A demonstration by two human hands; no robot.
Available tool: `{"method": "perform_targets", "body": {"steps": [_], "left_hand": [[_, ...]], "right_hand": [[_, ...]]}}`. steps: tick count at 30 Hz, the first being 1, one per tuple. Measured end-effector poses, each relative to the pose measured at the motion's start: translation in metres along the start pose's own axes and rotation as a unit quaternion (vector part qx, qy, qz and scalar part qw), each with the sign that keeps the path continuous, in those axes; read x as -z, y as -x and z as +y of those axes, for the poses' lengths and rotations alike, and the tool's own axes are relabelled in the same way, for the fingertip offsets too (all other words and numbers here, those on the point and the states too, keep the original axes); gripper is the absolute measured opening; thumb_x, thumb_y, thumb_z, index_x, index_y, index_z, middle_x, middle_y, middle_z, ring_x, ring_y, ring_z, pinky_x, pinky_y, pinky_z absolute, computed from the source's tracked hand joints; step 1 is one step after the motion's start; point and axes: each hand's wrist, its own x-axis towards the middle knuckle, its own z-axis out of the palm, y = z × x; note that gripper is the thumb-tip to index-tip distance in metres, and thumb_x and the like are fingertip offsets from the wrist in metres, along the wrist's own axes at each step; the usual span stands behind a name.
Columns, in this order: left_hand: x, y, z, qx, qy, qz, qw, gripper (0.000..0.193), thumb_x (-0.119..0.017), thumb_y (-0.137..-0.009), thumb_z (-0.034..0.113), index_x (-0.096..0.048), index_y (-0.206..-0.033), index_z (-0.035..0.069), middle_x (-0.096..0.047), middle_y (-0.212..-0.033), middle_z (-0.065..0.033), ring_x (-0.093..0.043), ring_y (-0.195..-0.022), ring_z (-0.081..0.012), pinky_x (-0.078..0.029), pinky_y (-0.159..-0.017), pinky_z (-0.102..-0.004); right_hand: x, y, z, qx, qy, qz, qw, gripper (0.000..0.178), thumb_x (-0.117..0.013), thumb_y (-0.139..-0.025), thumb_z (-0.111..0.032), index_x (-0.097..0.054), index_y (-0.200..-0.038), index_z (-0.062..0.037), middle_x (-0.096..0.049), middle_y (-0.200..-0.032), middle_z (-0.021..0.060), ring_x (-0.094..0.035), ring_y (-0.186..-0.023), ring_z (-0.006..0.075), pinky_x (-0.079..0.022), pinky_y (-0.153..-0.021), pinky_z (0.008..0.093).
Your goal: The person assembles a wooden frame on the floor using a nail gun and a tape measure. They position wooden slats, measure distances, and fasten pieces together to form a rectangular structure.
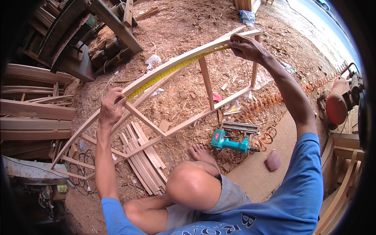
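Note:
A yellow tape measure (pixel 171 71) is stretched along the upper rail of a curved wooden frame (pixel 188 117) that has several crosspieces. My left hand (pixel 111 107) is closed at the tape's lower left end, its thumb and fingers pressed together against the rail. At the upper right end my right hand (pixel 246 47) grips the other end of the tape, over the rail near its corner; the tape's case is hidden there. Below the frame, in front of my bare foot, lies a teal nail gun (pixel 231 143), its coiled orange hose (pixel 270 102) running off to the right.
Loose wooden strips (pixel 143 160) lie under the frame. Stacked boards (pixel 37 117) stand at the left, below a heavy machine (pixel 84 43). A red compressor (pixel 337 101) is at the far right. On a flat board (pixel 266 152) rests a reddish block (pixel 273 161). Wood shavings cover the floor.

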Motion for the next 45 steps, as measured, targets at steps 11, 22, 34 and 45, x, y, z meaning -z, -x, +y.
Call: {"method": "perform_targets", "body": {"steps": [11,22,34,45], "left_hand": [[0.01,0.001,0.0,-0.046,-0.051,-0.035,0.997,0.031,-0.071,-0.079,0.003,-0.058,-0.106,0.006,-0.063,-0.12,-0.0125,-0.069,-0.103,-0.0273,-0.06,-0.096,-0.0364],[0.013,0.005,-0.001,-0.035,-0.042,-0.071,0.996,0.061,-0.058,-0.071,-0.009,-0.053,-0.129,0.011,-0.061,-0.135,-0.014,-0.063,-0.12,-0.0321,-0.049,-0.112,-0.0417],[0.001,-0.005,0.001,0.063,-0.061,-0.023,0.996,0.044,-0.075,-0.083,0.006,-0.063,-0.126,0.006,-0.07,-0.116,-0.0175,-0.069,-0.106,-0.0303,-0.053,-0.09,-0.0388],[0.018,-0.027,0.004,0.207,0.015,-0.168,0.964,0.05,-0.079,-0.078,0.005,-0.062,-0.126,0.004,-0.071,-0.109,-0.0124,-0.066,-0.103,-0.0226,-0.049,-0.094,-0.0343]], "right_hand": [[0.001,-0.004,-0.005,0.007,-0.029,0.022,0.999,0.026,-0.073,-0.082,0.0,-0.068,-0.107,-0.0057,-0.061,-0.1,0.0083,-0.067,-0.085,0.0236,-0.059,-0.07,0.0364],[0.003,-0.005,-0.007,-0.023,-0.036,-0.01,0.999,0.018,-0.069,-0.087,-0.005,-0.07,-0.104,-0.0096,-0.061,-0.098,0.0046,-0.066,-0.082,0.0213,-0.06,-0.073,0.0333],[-0.011,-0.001,0.006,-0.027,-0.003,-0.029,0.999,0.012,-0.065,-0.094,-0.015,-0.071,-0.104,-0.0115,-0.062,-0.102,0.0028,-0.066,-0.079,0.0169,-0.06,-0.066,0.0278],[-0.009,-0.002,0.006,-0.058,0.003,-0.054,0.997,0.013,-0.066,-0.092,-0.014,-0.071,-0.104,-0.0118,-0.063,-0.101,0.0034,-0.066,-0.079,0.0193,-0.061,-0.065,0.0314]]}}
